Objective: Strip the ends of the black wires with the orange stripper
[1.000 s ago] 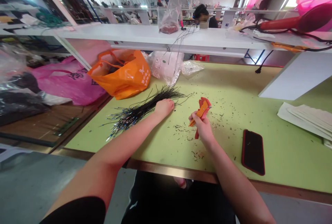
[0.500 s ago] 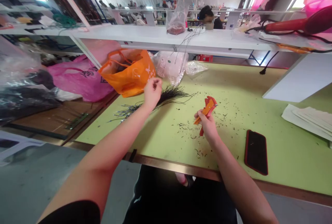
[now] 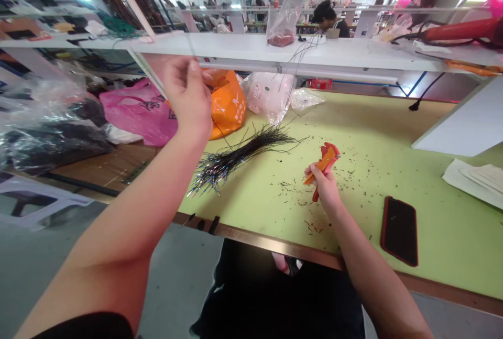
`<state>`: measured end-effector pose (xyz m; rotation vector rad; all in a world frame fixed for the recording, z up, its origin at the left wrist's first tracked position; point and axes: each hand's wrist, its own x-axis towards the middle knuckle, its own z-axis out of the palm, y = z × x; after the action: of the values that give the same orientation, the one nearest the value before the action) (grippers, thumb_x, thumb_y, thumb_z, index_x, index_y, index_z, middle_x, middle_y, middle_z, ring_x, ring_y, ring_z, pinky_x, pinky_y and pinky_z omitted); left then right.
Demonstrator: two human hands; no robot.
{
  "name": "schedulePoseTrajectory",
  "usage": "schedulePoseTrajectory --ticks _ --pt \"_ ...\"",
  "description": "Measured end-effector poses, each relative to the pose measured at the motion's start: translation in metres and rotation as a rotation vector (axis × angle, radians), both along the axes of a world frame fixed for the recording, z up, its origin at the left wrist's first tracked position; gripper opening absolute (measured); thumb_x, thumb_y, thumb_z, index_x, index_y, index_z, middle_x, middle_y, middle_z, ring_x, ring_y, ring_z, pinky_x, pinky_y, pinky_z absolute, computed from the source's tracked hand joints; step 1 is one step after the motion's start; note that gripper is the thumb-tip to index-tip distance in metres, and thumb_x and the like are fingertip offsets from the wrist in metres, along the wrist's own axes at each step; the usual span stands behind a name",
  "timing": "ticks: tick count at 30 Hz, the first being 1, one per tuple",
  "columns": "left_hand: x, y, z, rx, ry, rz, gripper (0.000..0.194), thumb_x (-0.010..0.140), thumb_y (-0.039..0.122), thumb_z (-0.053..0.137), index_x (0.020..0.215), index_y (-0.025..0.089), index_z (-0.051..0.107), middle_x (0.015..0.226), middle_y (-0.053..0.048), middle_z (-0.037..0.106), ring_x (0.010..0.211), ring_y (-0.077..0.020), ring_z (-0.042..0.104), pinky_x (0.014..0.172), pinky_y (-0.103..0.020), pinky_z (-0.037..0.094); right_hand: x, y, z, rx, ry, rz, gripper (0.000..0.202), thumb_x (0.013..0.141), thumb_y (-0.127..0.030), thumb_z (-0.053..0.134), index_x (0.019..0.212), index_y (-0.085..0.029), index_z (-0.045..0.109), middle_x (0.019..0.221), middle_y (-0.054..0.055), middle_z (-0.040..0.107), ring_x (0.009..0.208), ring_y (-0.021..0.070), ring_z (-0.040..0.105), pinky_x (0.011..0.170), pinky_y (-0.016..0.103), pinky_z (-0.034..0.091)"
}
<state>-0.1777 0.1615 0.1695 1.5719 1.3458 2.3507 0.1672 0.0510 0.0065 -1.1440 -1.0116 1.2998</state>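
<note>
My left hand is raised in front of the orange bag, its fingers pinched together. A thin black wire runs from behind this hand down to the bundle; its upper end is hidden, though the hand appears to grip it. Below and right of the hand, a bundle of black wires lies loose on the green table, with shiny tips at the near left end. My right hand is wrapped round the handles of orange and red wire strippers, held above the table with jaws pointing away.
Small dark clippings are scattered round the right hand. A phone lies to the right, near white sheets. Behind stand clear plastic bags and a white shelf. A pink bag is at left; a person sits beyond.
My left hand has risen up and left from the wire bundle, uncovering more of it. The right hand keeps its hold on the wire strippers. The whole view has shifted slightly.
</note>
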Motion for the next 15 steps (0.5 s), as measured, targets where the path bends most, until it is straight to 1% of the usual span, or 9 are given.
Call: schedulePoseTrajectory --ticks 2,4,6,8,10,12,14,15 --pt "0.016 -0.021 -0.004 -0.089 0.207 -0.078 0.026 0.113 0.039 0.058 0.113 0.014 0.062 0.09 0.003 0.067 0.067 -0.0026 0.059 0.068 -0.017 0.05 0.0 0.001 -0.001 0.0 -0.006 -0.005 0.039 0.08 -0.059 0.081 0.09 -0.024 0.067 0.093 0.006 0.073 0.094 0.0252 0.069 0.085 0.04 0.059" --pt "0.035 -0.046 -0.011 -0.179 0.416 -0.109 0.034 0.11 0.046 0.06 0.114 0.014 0.07 0.085 0.002 0.07 0.074 -0.0084 0.065 0.075 -0.023 0.055 0.001 0.001 -0.001 0.002 -0.016 -0.004 0.039 0.08 -0.06 0.081 0.088 -0.024 0.067 0.093 0.006 0.072 0.093 0.0246 0.069 0.081 0.037 0.058" --pt "0.055 -0.071 -0.022 -0.32 0.53 -0.156 0.036 0.109 0.049 0.06 0.116 0.017 0.075 0.085 0.0 0.073 0.079 -0.014 0.069 0.08 -0.029 0.059 0.001 0.001 -0.002 0.018 -0.017 0.009 0.039 0.08 -0.06 0.08 0.088 -0.024 0.067 0.094 0.006 0.072 0.092 0.0245 0.068 0.079 0.036 0.057" --pt "0.074 -0.092 -0.039 -0.488 0.596 -0.256 0.034 0.108 0.047 0.059 0.116 0.02 0.078 0.093 -0.002 0.078 0.084 -0.0179 0.072 0.083 -0.033 0.061 0.002 0.0 -0.001 0.054 -0.001 0.033 0.04 0.082 -0.06 0.08 0.09 -0.024 0.066 0.095 0.006 0.071 0.093 0.0243 0.068 0.08 0.036 0.057" --pt "0.093 -0.107 -0.064 -0.613 0.673 -0.388 0.028 0.106 0.042 0.061 0.114 0.023 0.081 0.107 -0.004 0.082 0.093 -0.0206 0.075 0.09 -0.037 0.062 0.001 -0.002 0.001 0.092 0.015 0.067 0.041 0.083 -0.061 0.08 0.093 -0.024 0.067 0.095 0.006 0.071 0.093 0.0236 0.068 0.081 0.036 0.056" --pt "0.111 -0.116 -0.094 -0.668 0.713 -0.482 0.023 0.105 0.036 0.062 0.112 0.025 0.082 0.11 -0.005 0.083 0.099 -0.0223 0.076 0.095 -0.039 0.061 0.001 -0.004 0.003 0.109 0.023 0.102 0.043 0.083 -0.062 0.081 0.097 -0.023 0.068 0.094 0.005 0.072 0.091 0.0235 0.067 0.082 0.037 0.055" --pt "0.128 -0.121 -0.127 -0.696 0.692 -0.521 0.022 0.105 0.03 0.061 0.108 0.024 0.082 0.107 -0.005 0.083 0.096 -0.0217 0.077 0.093 -0.038 0.062 0.001 -0.004 0.005 0.102 0.004 0.118 0.046 0.081 -0.062 0.083 0.101 -0.023 0.069 0.092 0.005 0.072 0.09 0.0238 0.067 0.083 0.039 0.055" --pt "0.135 -0.123 -0.142 -0.696 0.664 -0.519 0.021 0.104 0.027 0.061 0.105 0.024 0.082 0.103 -0.005 0.083 0.094 -0.0213 0.077 0.092 -0.037 0.062 0.002 -0.004 0.005 0.094 -0.025 0.119 0.045 0.08 -0.061 0.083 0.1 -0.023 0.069 0.091 0.004 0.072 0.089 0.0238 0.067 0.084 0.039 0.055"
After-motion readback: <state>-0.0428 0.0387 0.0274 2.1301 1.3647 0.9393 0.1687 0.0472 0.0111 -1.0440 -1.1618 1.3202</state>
